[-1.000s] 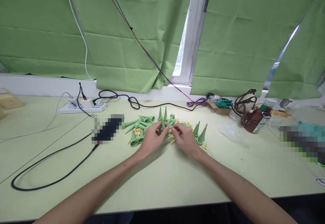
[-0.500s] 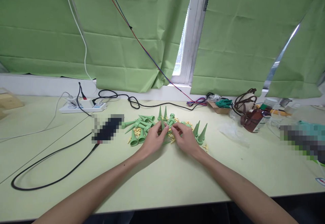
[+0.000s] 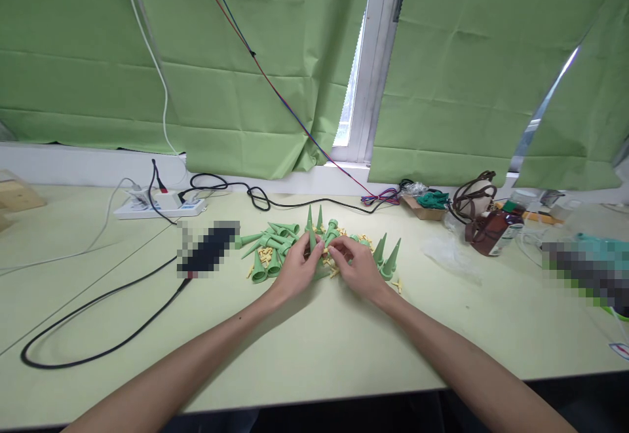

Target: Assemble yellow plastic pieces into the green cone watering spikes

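Observation:
My left hand [image 3: 297, 266] is closed on a green plastic spike [image 3: 312, 239], its pointed end up. Facing it, my right hand [image 3: 361, 266] pinches a small yellow plastic piece [image 3: 325, 250] close to the spike; whether the two touch I cannot tell. Left of my hands lies a heap of hollow green spikes [image 3: 275, 240] with small yellow pieces [image 3: 266, 256] among them. Two spikes stand upright behind my left hand, and a pair of upright spikes [image 3: 390, 261] is right of my right hand. My palms hide part of the pile.
A black cable [image 3: 93, 364] loops across the table's left side. The power strip [image 3: 160, 207] sits by the wall. On the right are a crumpled clear plastic bag [image 3: 449, 256], a brown bottle [image 3: 497, 230] and a small cardboard box [image 3: 423, 209].
My right hand has shifted slightly left toward the spike, and the yellow piece now shows at its fingertips. The spike in my left hand stays in place, a little more upright.

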`<state>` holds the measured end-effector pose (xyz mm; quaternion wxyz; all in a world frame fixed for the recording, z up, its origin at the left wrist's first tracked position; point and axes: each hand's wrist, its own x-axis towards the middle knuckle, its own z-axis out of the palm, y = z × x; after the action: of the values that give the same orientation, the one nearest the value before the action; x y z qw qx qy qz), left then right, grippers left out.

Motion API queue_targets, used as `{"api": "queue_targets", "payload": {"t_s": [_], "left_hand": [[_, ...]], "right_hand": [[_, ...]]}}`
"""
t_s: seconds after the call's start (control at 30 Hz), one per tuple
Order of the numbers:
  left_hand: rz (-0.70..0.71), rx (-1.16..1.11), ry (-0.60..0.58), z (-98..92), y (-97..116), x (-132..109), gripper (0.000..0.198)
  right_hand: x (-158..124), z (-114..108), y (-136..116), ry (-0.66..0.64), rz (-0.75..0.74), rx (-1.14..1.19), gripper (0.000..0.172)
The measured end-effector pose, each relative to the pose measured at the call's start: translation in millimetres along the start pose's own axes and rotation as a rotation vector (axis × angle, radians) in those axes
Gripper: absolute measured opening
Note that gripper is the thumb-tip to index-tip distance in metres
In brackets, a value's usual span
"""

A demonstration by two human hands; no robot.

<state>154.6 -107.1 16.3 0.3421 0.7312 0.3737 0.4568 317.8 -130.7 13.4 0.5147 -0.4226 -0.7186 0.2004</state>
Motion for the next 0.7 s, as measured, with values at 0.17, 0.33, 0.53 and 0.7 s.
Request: {"api": "queue_targets", "payload": {"t_s": [0.17,0.33,0.53,0.7], "left_hand": [[0.0,-0.02,-0.005,0.2,-0.1,0.5,0.026],[0.02,-0.025,-0.006,0.6,1.0,-0.3,0.027],[0.007,-0.014,0.004,1.4,1.9,-0.9,0.028],[-0.006,-0.016,-0.001,1.9,2.1,-1.4,0.03]], "right_hand": [[0.0,-0.4,0.7,-0.011,0.021,0.055,0.015],[0.3,-0.2,2.1,-0.023,0.023,0.08,0.015],[-0.1,0.5,2.6,-0.018,0.018,0.063,0.017],[-0.6,0.1,2.4,-0.023,0.027,0.043,0.019]]}}
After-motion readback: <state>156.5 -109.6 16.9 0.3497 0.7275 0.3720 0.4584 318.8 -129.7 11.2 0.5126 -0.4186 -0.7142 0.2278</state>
